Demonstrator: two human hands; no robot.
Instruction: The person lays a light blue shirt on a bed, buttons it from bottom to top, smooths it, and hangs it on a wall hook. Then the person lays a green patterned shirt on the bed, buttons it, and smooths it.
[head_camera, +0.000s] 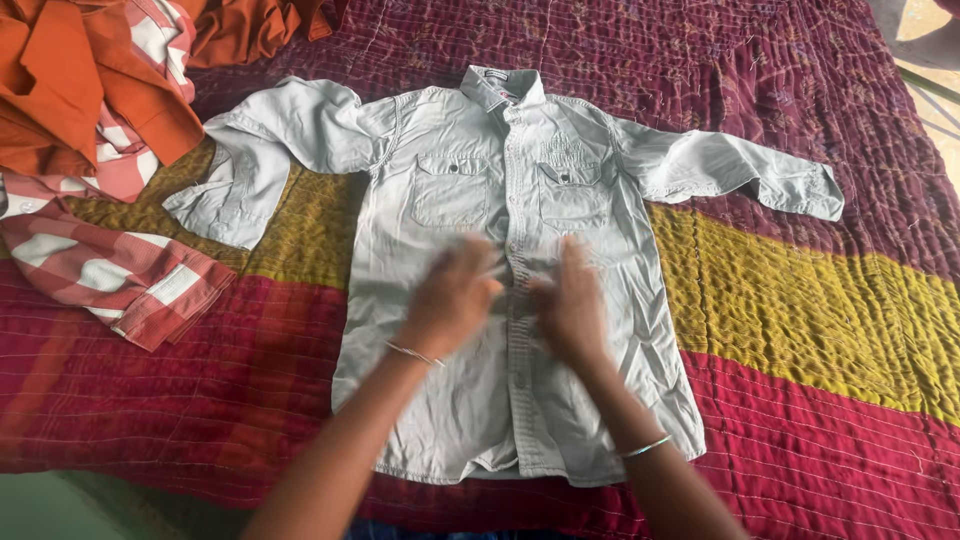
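Smoothing looks like the step in hand: the left hand (452, 298) and right hand (570, 300), motion-blurred so finger spread is unclear, lie flat on the pale grey shirt (515, 260) spread face-up on the quilted bedspread (820, 300), which next calls for even outward strokes.

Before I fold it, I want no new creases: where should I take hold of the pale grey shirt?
Probably the grey shirt at its two shoulder seams, reaching from the hem side. It lies flat, front up, buttoned, collar farthest away, sleeves spread.
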